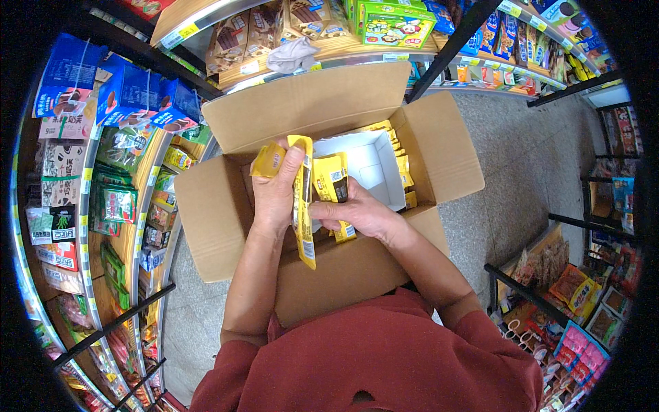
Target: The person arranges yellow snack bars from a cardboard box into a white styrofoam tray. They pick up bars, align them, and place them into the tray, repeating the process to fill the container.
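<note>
Holding a long yellow packet [303, 206] nearly edge-on in the left hand [276, 189], over the left half of an open cardboard box [419, 161], with its lower end reaching across the near edge. Pinching it near its top under the left thumb; on the far side of the packet, left fingers mostly hidden, so impossible to tell how tightly curled. Jutting out to the left of the same hand, a folded yellow pouch [266, 161].

Coming in from the near right, the right hand [367, 211], with thumb stretched to the side of the long packet and the other fingers bent, partly hidden behind a second yellow packet [329, 180] with a black panel. Cannot tell whether gripping that one or only touching it.

Inside the box, toward its far right corner, a white carton [371, 165], open at the top. Between it and the right wall, a row of yellow packs [405, 168]. Folded outward at all four edges, the box flaps [446, 144].

Beyond the far edge, on a wooden shelf, a crumpled grey cloth [293, 55], brown packages [312, 19] and a green box [395, 29]. Off the left edge, shelves with blue boxes [130, 96] and bagged snacks [118, 202]. Past the right edge, grey floor [515, 154]. At the near side, a maroon shirt [371, 343].
</note>
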The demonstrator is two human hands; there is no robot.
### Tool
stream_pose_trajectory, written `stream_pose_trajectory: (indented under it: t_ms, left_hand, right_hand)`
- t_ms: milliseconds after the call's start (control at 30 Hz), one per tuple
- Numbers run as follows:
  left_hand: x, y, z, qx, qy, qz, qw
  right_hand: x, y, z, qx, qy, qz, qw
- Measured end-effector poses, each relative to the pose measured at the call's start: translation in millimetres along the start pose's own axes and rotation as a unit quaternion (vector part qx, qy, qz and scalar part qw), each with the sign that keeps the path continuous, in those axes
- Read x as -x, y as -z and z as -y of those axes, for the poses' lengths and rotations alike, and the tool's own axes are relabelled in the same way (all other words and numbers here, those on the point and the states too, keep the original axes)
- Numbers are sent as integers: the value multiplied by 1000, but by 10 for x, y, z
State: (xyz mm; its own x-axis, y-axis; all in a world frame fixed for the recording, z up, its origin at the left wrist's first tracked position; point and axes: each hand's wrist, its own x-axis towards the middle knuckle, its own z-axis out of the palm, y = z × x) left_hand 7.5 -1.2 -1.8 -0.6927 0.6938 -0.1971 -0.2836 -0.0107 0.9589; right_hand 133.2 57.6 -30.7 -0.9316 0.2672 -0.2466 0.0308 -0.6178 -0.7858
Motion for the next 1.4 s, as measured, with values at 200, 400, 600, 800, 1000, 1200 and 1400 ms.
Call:
stream_pose_trajectory:
  t_ms: [200, 400, 600, 800, 1000, 1200, 1400]
  left_hand:
    - [-49, 42, 97, -66, -52, 66, 994]
    - [-120, 138, 157, 53, 38, 102, 993]
    - [-117, 116, 146, 48, 11, 149, 988]
    - [-68, 16, 29, 26, 68, 119, 990]
    - [-95, 28, 37, 75, 79, 142, 984]
    - [-86, 18, 80, 92, 95, 136, 982]
    - [-111, 14, 76, 90, 86, 93, 988]
  right_hand:
    - [27, -12, 42, -18, 18, -36, 999]
    - [43, 76, 136, 98, 59, -159, 981]
    - [37, 168, 96, 98, 50, -173, 979]
    - [16, 152, 24, 109, 68, -176, 976]
    - [16, 169, -10, 93, 78, -183, 976]
    - [5, 132, -3, 90, 71, -200, 973]
    - [-10, 147, 9, 82, 57, -191, 976]
